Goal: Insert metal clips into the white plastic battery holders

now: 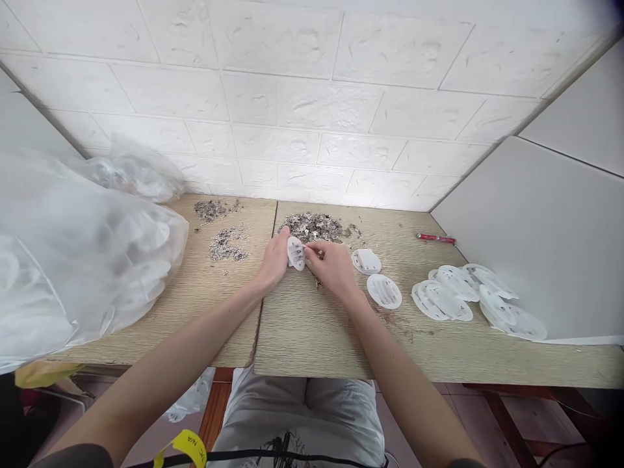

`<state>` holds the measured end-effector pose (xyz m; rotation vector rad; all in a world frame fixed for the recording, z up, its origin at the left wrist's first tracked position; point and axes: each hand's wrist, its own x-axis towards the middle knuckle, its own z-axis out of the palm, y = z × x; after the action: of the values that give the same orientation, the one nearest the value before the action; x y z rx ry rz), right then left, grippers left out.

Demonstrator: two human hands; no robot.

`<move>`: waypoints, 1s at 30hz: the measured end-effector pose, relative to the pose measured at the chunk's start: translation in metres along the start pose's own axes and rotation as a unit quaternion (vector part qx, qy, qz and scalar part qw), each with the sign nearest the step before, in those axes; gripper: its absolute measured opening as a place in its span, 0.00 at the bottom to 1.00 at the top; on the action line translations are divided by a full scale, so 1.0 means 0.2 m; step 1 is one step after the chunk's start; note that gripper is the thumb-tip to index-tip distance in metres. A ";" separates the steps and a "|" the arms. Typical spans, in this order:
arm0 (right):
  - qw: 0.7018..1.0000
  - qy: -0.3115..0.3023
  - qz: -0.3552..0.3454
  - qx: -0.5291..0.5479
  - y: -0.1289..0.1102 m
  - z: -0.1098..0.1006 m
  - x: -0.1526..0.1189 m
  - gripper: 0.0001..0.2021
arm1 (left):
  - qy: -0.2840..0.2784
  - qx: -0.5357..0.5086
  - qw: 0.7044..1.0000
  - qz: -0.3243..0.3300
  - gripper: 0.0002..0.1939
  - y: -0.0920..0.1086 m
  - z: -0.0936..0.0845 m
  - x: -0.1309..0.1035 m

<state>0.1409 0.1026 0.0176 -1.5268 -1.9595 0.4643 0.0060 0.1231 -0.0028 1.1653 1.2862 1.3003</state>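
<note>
My left hand (277,259) holds a white oval plastic piece (296,253) with slots, tilted up above the table. At its right edge is my right hand (331,265), its thumb and forefinger pinched together; what they hold is too small to make out. Just behind both hands lies a pile of small shiny metal parts (314,226). To the right of my right hand, a white round piece with a raised block (366,261) and a slotted white disc (384,291) rest on the wooden table (312,338).
Several white discs (448,296) lie at the right, with a red pen-like tool (435,238) behind them. Two small metal heaps (229,244) sit left of the table seam. A large clear bag of white parts (97,260) covers the left side. A white brick wall (302,104) stands behind.
</note>
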 end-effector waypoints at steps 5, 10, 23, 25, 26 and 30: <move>0.979 -0.012 0.065 0.190 0.03 -0.01 0.03 0.12 | -0.059 -0.088 0.994 -0.019 0.18 0.00 0.01 0.01; 0.924 -0.018 0.115 0.365 0.07 -0.02 0.04 0.13 | -0.087 -0.152 0.984 -0.039 0.10 0.04 0.01 -0.01; 0.788 -0.104 0.152 0.587 0.09 -0.10 0.06 0.14 | -0.151 -0.263 0.947 -0.108 0.07 0.03 -0.03 0.04; 0.776 -0.116 0.154 0.600 0.09 -0.10 0.06 0.15 | -0.156 -0.268 0.946 -0.097 0.08 0.01 -0.03 0.04; 0.772 -0.121 0.155 0.605 0.09 -0.10 0.06 0.15 | -0.160 -0.266 0.946 -0.091 0.09 0.01 -0.04 0.05; 0.760 -0.136 0.162 0.615 0.09 -0.09 0.06 0.15 | -0.177 -0.250 0.949 -0.074 0.11 0.00 -0.04 0.05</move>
<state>0.1650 0.1172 0.0233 -0.8572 -0.9912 1.7627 -0.0029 0.1313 -0.0026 0.8686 0.7092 1.1511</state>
